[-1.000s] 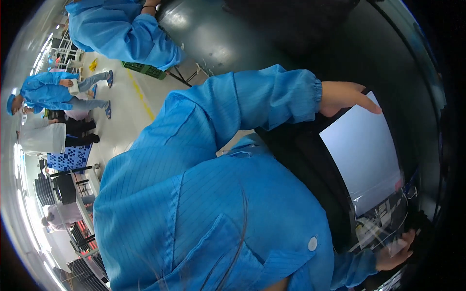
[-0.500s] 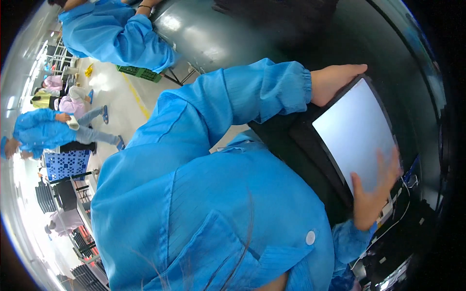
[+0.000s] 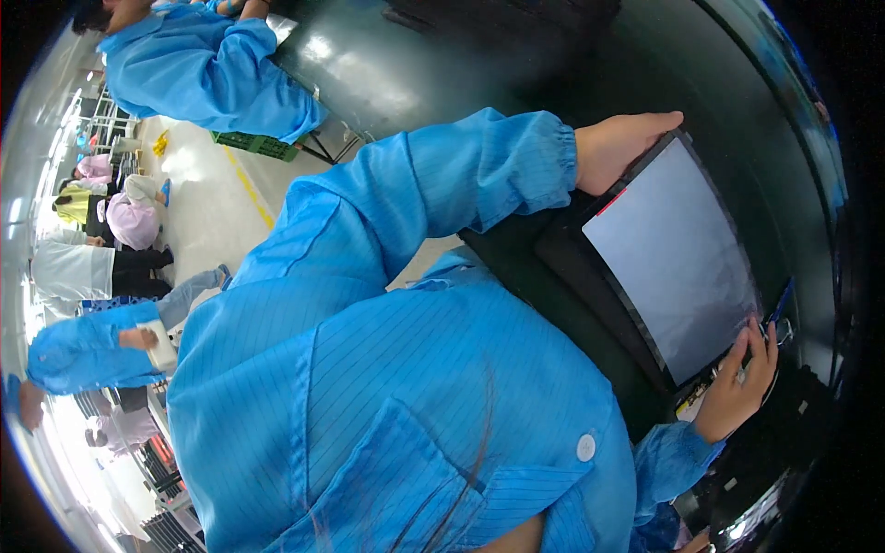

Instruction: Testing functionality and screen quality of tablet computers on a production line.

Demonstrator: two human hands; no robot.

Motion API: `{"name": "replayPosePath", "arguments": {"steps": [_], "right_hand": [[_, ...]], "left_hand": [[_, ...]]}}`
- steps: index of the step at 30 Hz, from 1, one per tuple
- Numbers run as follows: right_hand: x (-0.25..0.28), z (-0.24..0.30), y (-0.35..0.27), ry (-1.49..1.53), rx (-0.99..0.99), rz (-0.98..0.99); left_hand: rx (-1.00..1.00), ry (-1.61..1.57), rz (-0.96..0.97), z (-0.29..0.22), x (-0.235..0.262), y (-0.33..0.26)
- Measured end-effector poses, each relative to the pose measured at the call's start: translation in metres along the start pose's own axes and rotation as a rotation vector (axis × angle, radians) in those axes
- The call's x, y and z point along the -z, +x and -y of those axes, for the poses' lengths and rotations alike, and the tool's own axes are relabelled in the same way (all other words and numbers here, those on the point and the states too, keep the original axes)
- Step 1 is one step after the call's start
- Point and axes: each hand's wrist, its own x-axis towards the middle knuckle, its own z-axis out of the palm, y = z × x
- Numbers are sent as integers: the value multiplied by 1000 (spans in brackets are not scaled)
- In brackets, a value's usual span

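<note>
- Looking down, I see the flat grey panel (image 3: 678,253) in the right half of the frame, tilted, with a dark frame around its pale face.
- My left hand (image 3: 622,147) sits at the upper right of centre, closed over the panel's top corner; the thumb side is tucked behind the edge, so I can only make out the back of the hand and the fingers along the rim.
- My right hand (image 3: 737,387) is at the lower right, fingers curled against the panel's lower corner and gripping it there; the palm is turned away from me.
- A thin blue pen-like object (image 3: 782,300) shows just beside the right fingertips; I cannot tell whether the hand holds it or it merely lies behind.
- My own blue striped smock (image 3: 396,396) fills the centre and lower frame and hides whatever is below the panel.
- The dark green work surface (image 3: 479,64) curves across the top; its far right edge melts into black.
- At the upper left, 1 other person's blue sleeve (image 3: 203,69) leans on that surface, cut off by the rim.
- Along the left rim, small distorted figures stand on a pale floor (image 3: 207,194), too warped to read further.
</note>
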Motion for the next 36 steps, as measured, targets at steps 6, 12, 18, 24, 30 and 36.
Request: {"name": "replayPosePath", "arguments": {"steps": [6,12,18,24,30,36], "right_hand": [[5,35,-16,176,153,64],[0,64,-24,215,427,275],[-12,69,-21,201,447,306],[0,17,-21,278,74,41],[-12,-96,-4,136,-320,129],[-59,-133,19,193,-255,159]], "left_hand": [[2,-41,61,4,13,10],[14,-105,129,4,20,11],[20,-73,56,3,17,9],[21,-22,-148,0,8,1],[-8,-42,-69,-1,13,4],[23,45,-133,-6,9,2]]}}
